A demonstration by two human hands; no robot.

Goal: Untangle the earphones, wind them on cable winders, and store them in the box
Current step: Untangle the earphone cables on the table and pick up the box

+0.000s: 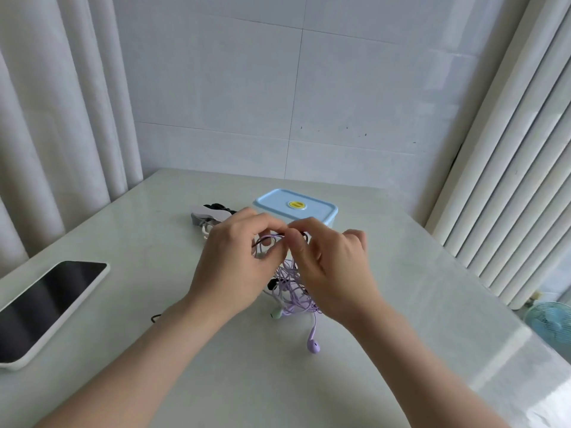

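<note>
A tangled bundle of earphones (292, 291), mostly purple cord with black and pale green parts, hangs between my hands above the table. My left hand (234, 267) and my right hand (327, 270) both pinch the top of the tangle. One purple earbud (313, 344) and a green earbud (276, 313) lie on the table below. Behind my hands stands the box (296, 208), light blue lid shut, yellow sticker on top. The cable winders (207, 217), white and grey with something black behind, lie left of the box.
A phone (46, 307) in a white case lies screen up at the table's left edge. A thin black cord end (156, 318) shows by my left wrist. Curtains hang left and right; a small fan (550, 322) stands beyond the table's right edge.
</note>
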